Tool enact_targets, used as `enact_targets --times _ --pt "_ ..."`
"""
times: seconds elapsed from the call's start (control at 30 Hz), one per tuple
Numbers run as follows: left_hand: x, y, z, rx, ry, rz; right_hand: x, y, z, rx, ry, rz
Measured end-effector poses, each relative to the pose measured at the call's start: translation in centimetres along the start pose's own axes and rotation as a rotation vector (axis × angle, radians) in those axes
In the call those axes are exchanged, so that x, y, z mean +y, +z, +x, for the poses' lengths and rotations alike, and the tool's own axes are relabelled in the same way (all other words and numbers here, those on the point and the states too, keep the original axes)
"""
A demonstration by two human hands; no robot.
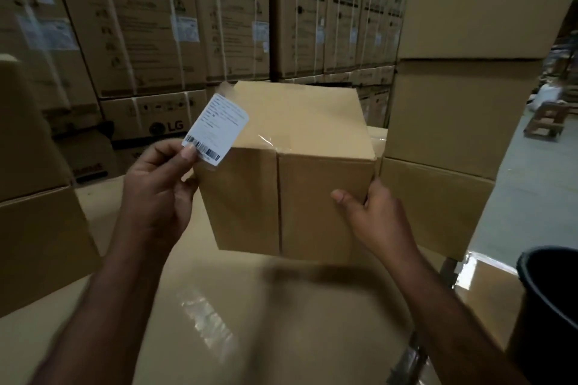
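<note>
This is a storage hall, and the whole upper half of the frame is filled by a wall of tall printed washing machine cartons [140,25], stacked in two levels and bound with pale straps. At the upper right a stack of plain brown cartons [463,103] stands just behind and beside the work place. One more plain carton [31,228] closes the left edge of the frame. At the lower right corner there is a black bucket [550,306], near the right forearm but apart from it. A small wooden stool [547,122] stands far away on the grey floor [525,181] at the right edge.

The work surface is the top of a large flat carton [250,306] in the lower middle of the frame. A strip of clear tape [203,316] shines on it. On this top, in the centre of the frame, stands the small box [300,166], closed, with clear tape over its upper seam.

The left hand [159,194] is raised at the left of the small box. Its thumb and fingers pinch the lower corner of a white label [217,128] with barcodes. The label is tilted and covers the upper left corner of the box; I cannot tell if it already sticks there. The right hand [372,212] grips the lower right edge of the small box, with the thumb on the front face and the fingers curled around the side.
</note>
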State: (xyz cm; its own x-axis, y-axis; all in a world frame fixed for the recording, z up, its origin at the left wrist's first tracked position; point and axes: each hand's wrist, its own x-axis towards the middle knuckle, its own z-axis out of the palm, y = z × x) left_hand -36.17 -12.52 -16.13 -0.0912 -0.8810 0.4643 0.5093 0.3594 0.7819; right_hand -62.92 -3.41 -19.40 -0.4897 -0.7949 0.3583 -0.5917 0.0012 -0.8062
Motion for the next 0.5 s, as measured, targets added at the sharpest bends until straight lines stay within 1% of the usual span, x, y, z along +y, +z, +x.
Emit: enact_targets --times 0.2,0.3,0.43,0.5 --pt "-3.2 5.5 9.3 0.010 0.071 0.012 0.5 -0.8 9.8 0.105 -0.060 0.000" --pt "-5.1 7.8 12.7 0.058 0.092 0.039 1.0 -0.8 14.1 0.133 -0.084 -0.047" --pt "-8.8 10.9 17.0 0.125 0.090 0.010 2.3 -0.7 18.6 0.160 -0.086 -0.127" --pt "-10.5 12.0 18.9 0.111 0.073 0.008 3.0 -0.8 20.3 0.182 -0.079 -0.163"
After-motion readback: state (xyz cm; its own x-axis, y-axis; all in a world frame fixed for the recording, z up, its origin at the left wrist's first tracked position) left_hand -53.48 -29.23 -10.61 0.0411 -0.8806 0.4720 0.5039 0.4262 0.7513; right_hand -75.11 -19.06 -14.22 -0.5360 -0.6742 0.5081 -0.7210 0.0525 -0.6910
